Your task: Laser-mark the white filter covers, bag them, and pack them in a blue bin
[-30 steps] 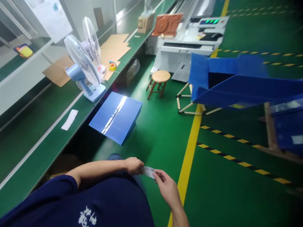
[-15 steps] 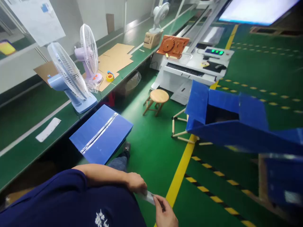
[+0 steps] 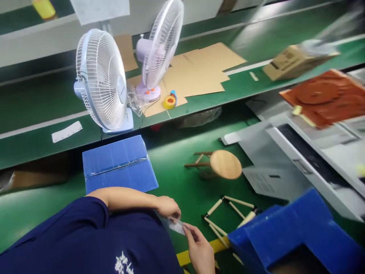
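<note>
My left hand (image 3: 169, 208) is closed, its fingers pinching one end of a small clear plastic piece (image 3: 177, 227), which looks like a thin bag or film. The other end sits between the thumb and fingers of my right hand (image 3: 199, 249). Both hands are close together in front of my body, over the floor. Nearest to my left forearm is a blue box (image 3: 116, 161) with a taped seam along its top. On the green bench beyond it stand a light blue fan (image 3: 105, 82) and a lilac fan (image 3: 156, 49).
Flat cardboard (image 3: 199, 72), a yellow tape roll (image 3: 169, 101) and a white strip (image 3: 67, 132) lie on the bench (image 3: 25, 152). To the right are a wooden stool (image 3: 226, 164), a pipe frame (image 3: 213, 207), an open blue box (image 3: 296, 232), a desk (image 3: 313, 152) and an orange part (image 3: 325, 95).
My view has turned left towards the bench, so the fans and stool appear larger and the screen has left the picture. Both hands still hold the clear plastic piece.
</note>
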Demonstrator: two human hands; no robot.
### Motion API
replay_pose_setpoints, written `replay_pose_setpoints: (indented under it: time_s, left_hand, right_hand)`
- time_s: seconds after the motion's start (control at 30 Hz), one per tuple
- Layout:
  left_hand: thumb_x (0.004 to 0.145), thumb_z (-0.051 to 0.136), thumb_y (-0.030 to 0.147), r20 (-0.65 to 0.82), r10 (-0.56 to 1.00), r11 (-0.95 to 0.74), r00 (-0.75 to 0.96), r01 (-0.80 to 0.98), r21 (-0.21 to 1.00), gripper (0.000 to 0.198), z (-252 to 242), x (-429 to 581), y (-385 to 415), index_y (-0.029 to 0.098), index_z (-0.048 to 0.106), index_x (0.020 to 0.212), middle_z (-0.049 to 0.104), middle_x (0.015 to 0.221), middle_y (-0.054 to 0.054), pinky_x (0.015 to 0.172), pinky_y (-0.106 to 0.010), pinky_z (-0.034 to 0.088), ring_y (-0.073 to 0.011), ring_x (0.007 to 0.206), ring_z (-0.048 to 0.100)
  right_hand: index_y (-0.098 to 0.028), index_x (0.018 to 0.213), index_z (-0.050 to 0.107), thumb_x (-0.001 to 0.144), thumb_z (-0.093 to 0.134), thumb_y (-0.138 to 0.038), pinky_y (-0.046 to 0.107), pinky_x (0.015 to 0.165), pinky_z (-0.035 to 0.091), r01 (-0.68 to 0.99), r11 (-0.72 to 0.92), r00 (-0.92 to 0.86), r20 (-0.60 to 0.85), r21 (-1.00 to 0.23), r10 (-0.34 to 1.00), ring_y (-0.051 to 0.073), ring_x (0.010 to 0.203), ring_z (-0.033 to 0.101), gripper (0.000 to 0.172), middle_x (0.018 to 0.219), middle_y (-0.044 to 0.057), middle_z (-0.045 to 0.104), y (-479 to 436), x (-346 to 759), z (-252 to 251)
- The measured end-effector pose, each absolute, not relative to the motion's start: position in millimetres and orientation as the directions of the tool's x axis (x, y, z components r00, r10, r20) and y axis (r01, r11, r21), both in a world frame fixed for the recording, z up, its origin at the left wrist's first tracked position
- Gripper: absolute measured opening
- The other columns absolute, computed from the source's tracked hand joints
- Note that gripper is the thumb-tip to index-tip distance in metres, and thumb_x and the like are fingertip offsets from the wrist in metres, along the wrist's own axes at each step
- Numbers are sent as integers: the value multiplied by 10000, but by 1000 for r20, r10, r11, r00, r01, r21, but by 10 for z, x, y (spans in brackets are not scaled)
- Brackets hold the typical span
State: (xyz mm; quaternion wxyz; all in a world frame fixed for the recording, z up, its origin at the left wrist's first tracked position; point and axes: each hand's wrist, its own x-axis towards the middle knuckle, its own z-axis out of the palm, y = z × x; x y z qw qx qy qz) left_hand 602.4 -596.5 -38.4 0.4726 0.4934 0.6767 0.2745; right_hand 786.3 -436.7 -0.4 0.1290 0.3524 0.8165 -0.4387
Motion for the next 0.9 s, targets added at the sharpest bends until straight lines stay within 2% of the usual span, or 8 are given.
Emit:
replay_pose_setpoints:
  time_s: [0.1,0.23,0.4,0.47,0.53,0.63,0.77,0.9]
  left_hand:
    - [849,894,247,-453,835,528,-311,225,819,113,-423,5753,-5966,260,825,937,848,947,2,696,-252,483,-202,893,781]
    - [888,876,266,-582,557,628,-593,-159,762,78,-519,5508,-5891,231,847,951,851,954,-20,770,-233,504,-189,916,782]
    - [967,755,230,-709,196,641,-677,-459,616,114,-705,5296,-5345,208,860,1008,838,877,-29,805,-247,532,-179,842,775]
    - [975,740,234,-742,60,614,-667,-562,554,136,-818,5184,-5025,195,857,1031,838,876,-28,788,-245,546,-170,815,773]
    - [969,745,237,-759,-79,579,-646,-650,493,138,-960,5041,-4766,177,853,1030,845,906,-36,780,-245,562,-170,827,780]
    - [949,745,192,-736,-317,526,-598,-757,388,111,-1195,4767,-4668,152,843,986,849,930,-48,792,-253,582,-176,857,789]
    - [978,685,152,-567,-660,453,-492,-863,222,146,-1408,4329,-5104,136,820,1030,843,942,-66,847,-281,592,-182,858,783]
    - [1066,622,265,-317,-858,402,-405,-912,78,214,-1455,3915,-5653,144,783,1136,841,1120,-113,969,-322,566,-225,1038,786]
  right_hand:
    - [-277,907,841,788,635,-814,388,751,601,602,467,-796,-533,-647,287,325,833,774,588,930,82,835,-4019,7131,-77]
    - [-277,854,815,786,656,-812,414,800,593,496,520,-830,-556,-696,46,329,828,768,562,888,93,827,-3552,6096,-365]
    - [-286,877,816,858,648,-768,409,796,581,387,495,-737,-583,-778,-341,319,845,774,511,930,90,838,-3012,4958,-943]
    - [-279,936,825,867,650,-746,419,820,589,375,472,-704,-576,-798,-416,317,866,780,504,968,100,841,-2778,4632,-1187]
    - [-249,1102,818,846,669,-746,449,888,606,412,442,-711,-585,-797,-390,322,930,789,579,1059,129,839,-2491,4407,-1432]
    - [-197,1290,735,786,709,-773,517,1035,595,556,396,-692,-671,-731,-266,355,1093,783,766,1223,184,812,-1913,4262,-1813]
    - [-255,1110,736,607,749,-787,622,1150,529,737,465,-505,-857,-491,-104,456,1221,740,732,1246,213,803,-976,4349,-2350]
    - [-397,852,722,468,755,-702,632,1169,521,780,559,-339,-941,-282,-2,505,1222,730,491,1197,201,805,-256,4548,-2785]
